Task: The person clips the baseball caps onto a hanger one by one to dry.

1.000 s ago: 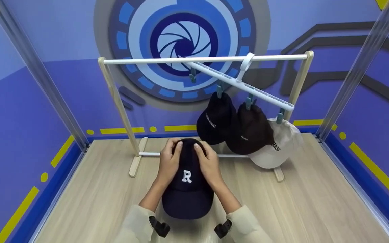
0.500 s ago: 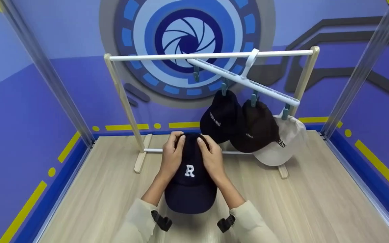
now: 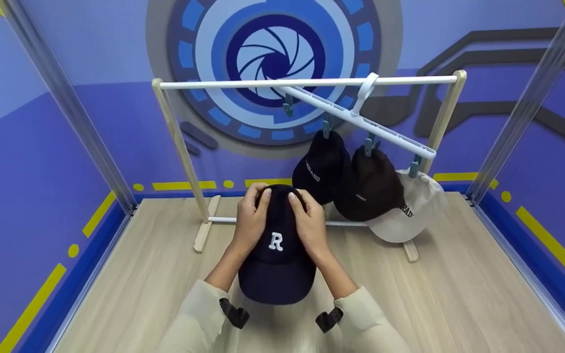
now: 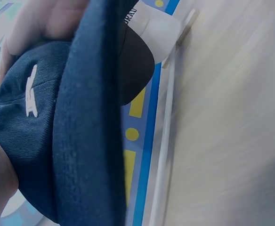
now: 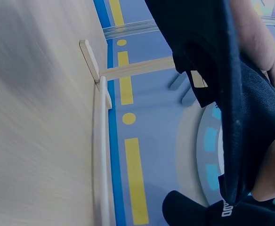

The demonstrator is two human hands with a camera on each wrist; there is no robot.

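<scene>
Both hands hold a dark navy baseball cap (image 3: pixel 277 274) with a white letter R, its brim toward the person. On the cap's left side the left hand (image 3: pixel 252 218) grips the crown, thumb on the front. The right hand (image 3: pixel 311 220) grips the other side the same way. The cap's brim (image 4: pixel 88 122) fills much of the left wrist view. Behind, a white clip hanger (image 3: pixel 356 117) hangs slantwise from a rack. Clipped to it are a black cap (image 3: pixel 319 169), a dark brown cap (image 3: pixel 371 189) and a white cap (image 3: pixel 400 225). The leftmost clip (image 3: pixel 288 105) holds nothing.
The rack has a white top rail (image 3: pixel 223 85), wooden side posts (image 3: pixel 179 147) and a low white rail (image 3: pixel 222 220). It stands on a wood-grain table (image 3: pixel 135 279). Printed blue panels (image 3: pixel 22 162) with metal corner posts enclose the table.
The hands have raised the navy cap slightly, away from the person and toward the rack. Their grip looks the same. The head view has shifted a little.
</scene>
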